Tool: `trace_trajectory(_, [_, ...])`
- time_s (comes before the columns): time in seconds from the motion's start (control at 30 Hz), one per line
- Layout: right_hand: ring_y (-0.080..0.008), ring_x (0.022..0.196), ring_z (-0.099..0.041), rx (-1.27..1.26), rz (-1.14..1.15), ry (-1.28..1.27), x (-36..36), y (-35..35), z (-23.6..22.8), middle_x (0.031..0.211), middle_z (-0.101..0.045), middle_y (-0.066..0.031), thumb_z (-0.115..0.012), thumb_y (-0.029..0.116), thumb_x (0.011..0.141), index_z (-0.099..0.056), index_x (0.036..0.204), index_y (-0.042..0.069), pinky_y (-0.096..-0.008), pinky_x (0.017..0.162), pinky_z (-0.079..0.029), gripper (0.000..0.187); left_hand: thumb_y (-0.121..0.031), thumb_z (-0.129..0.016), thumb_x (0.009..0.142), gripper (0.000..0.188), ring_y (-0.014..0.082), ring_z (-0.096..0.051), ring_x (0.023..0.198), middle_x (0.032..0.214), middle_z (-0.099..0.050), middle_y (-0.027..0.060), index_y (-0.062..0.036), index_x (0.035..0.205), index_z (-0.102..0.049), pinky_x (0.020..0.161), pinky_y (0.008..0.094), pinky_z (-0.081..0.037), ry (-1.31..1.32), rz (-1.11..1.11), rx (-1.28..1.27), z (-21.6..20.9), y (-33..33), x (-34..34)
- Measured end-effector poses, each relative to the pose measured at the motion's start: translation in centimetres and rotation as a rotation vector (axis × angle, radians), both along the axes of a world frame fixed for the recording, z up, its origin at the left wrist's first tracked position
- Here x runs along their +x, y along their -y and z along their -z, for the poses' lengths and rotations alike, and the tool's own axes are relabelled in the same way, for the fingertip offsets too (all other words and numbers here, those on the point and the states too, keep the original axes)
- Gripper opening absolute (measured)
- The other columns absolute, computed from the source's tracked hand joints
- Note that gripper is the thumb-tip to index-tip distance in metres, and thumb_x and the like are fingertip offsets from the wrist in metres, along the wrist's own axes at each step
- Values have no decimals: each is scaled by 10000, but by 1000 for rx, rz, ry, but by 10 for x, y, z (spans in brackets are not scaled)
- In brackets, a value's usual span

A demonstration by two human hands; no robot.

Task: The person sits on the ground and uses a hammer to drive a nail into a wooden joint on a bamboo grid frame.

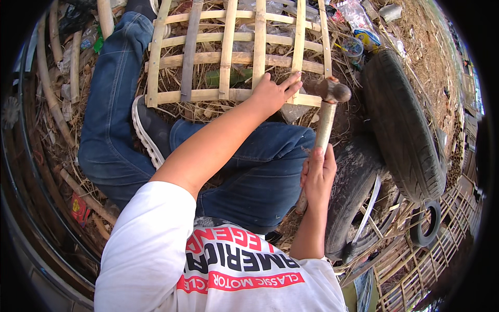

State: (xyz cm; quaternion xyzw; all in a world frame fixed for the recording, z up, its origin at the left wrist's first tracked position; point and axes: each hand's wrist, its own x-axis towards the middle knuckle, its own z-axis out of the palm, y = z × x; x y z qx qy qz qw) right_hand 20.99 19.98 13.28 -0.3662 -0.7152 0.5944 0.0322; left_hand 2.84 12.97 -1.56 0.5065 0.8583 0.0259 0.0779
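My right hand point(318, 174) is wrapped round the pale handle of a hammer point(325, 127). Its rusty brown head is raised beside the near right corner of a bamboo lattice point(208, 95). The lattice is made of crossed split slats, one of them greyish. My left hand point(273, 95) lies on the lattice's near edge, its fingers spread and stretched toward the right-hand slats, close to the hammer head. Whether a nail stands under those fingers is too small to tell. My bent legs in blue jeans point(244, 177) are just on the near side of the lattice.
Two worn tyres, one upright point(403, 125) and one lower tyre point(353, 182), crowd my right side. A long curved blade point(368, 210) rests by them. Bamboo poles point(49, 88) lie at the left. Plastic litter point(358, 18) and dry straw cover the ground; another lattice point(416, 270) is at lower right.
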Motion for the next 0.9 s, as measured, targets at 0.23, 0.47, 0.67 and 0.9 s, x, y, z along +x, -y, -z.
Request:
trace_trajectory(0.23, [-48, 392, -390, -24, 10, 127, -2, -6, 10, 562, -429, 19, -438, 367, 1038, -455, 861, 86, -208, 340, -317, 332, -71, -490, 901, 683, 181, -699, 718, 1641, -49, 55, -161, 1530, -238, 871, 466, -454, 27, 13, -42, -3, -3, 0])
trace_trajectory(0.47, [-34, 409, -386, 12, 41, -65, 4, 4, -31, 557, -417, 26, -438, 351, 1039, -452, 884, 75, -192, 353, -303, 317, -81, -503, 896, 692, 182, -696, 706, 1641, -56, 53, -159, 1531, -238, 853, 462, -456, 0, 9, -2, -3, 0, 0])
trace_trajectory(0.67, [-50, 396, -397, -64, -43, 162, -6, -7, 40, 564, -421, 21, -440, 352, 1039, -455, 881, 72, -214, 335, -327, 321, -71, -503, 896, 714, 196, -700, 728, 1642, -24, 48, -165, 1540, -210, 899, 475, -439, 52, 27, -124, -4, -5, -5])
trace_trajectory(0.9, [-43, 389, -377, -2, 25, 49, 0, -6, -9, 555, -415, 11, -423, 366, 1042, -444, 872, 70, -201, 339, -306, 342, -80, -512, 889, 716, 189, -698, 708, 1638, -70, 58, -161, 1536, -217, 882, 471, -452, 19, 9, 0, 0, -2, 0])
